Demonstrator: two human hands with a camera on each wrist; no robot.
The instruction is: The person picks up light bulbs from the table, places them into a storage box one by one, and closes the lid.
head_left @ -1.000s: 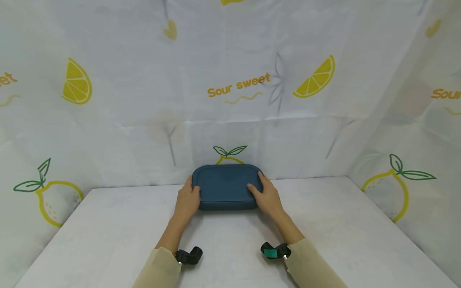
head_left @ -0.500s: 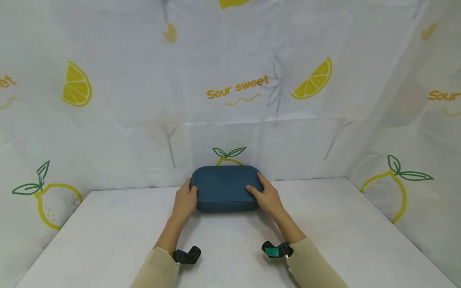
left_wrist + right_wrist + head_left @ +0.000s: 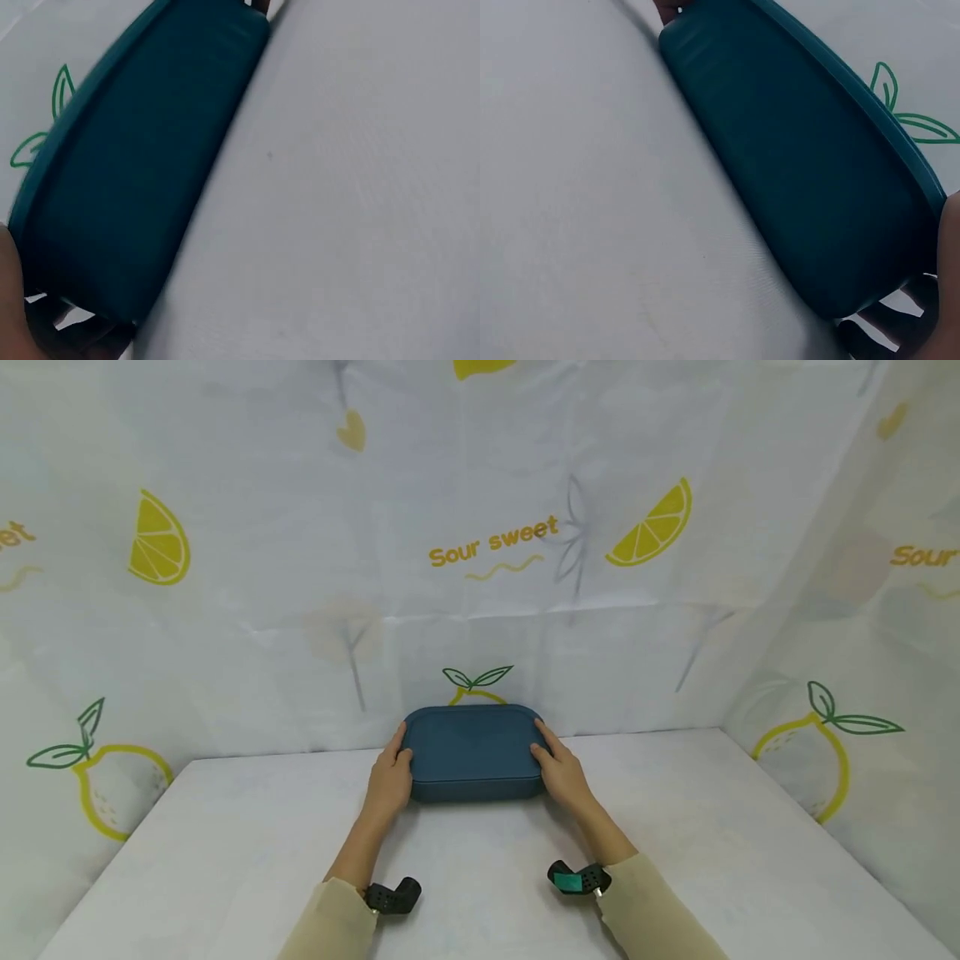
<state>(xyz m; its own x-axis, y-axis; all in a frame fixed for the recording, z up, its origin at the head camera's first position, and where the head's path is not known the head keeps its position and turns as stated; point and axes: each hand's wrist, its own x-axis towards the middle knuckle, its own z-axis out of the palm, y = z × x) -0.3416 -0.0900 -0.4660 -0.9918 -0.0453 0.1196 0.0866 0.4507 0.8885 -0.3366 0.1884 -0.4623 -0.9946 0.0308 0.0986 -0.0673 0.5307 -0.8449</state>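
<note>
A dark blue, round-cornered case (image 3: 474, 743), with a raised lip around its top face, is at the far side of the white table in the head view. My left hand (image 3: 389, 778) grips its left end, thumb by the top edge. At the opposite end my right hand (image 3: 564, 774) holds it the same way, its thumb on the right edge. Both wrist views show the case's long smooth front side. In the left wrist view several fingers (image 3: 82, 334) bend around the end; fingers (image 3: 889, 326) do likewise in the right wrist view. What the case contains is hidden.
The white tabletop (image 3: 465, 877) reaches back to a white curtain (image 3: 285, 568) printed with lemons and lettering. That curtain also runs along both sides. Each wrist wears a small black camera mount (image 3: 393, 896), the right one with a green patch.
My right thumb has slid from the top face out toward the right edge of the case. The case has barely moved, and both hands still hold its ends.
</note>
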